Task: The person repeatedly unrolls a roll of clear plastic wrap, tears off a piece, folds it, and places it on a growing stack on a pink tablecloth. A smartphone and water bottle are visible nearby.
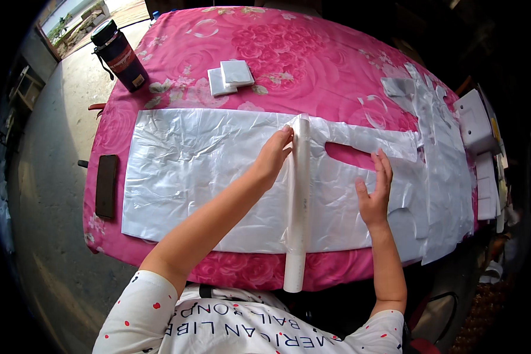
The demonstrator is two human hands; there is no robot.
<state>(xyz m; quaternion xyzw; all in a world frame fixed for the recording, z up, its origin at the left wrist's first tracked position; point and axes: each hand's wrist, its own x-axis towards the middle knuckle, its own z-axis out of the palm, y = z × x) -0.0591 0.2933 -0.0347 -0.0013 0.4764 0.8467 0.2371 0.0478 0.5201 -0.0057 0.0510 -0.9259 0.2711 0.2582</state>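
Observation:
A large white plastic bag (189, 171) lies flat and wrinkled across the table, with handle straps and an oval gap at its right part. Across its middle rests a long white tube (296, 236), its near end sticking out past the bag's near edge. My left hand (274, 154) is at the tube's far part, fingertips touching its left side, the fingers not wrapped round it. My right hand (376, 190) hovers at the bag's strap near the oval gap, fingers stretched and thumb apart, holding nothing.
Pink floral cloth (330, 59) covers the table. Two small square white packets (236, 73) lie beyond the bag. A dark bottle (123, 62) stands far left, a dark phone (106, 186) nearer. More white plastic bags (445, 177) are piled right, beside white boxes (475, 124).

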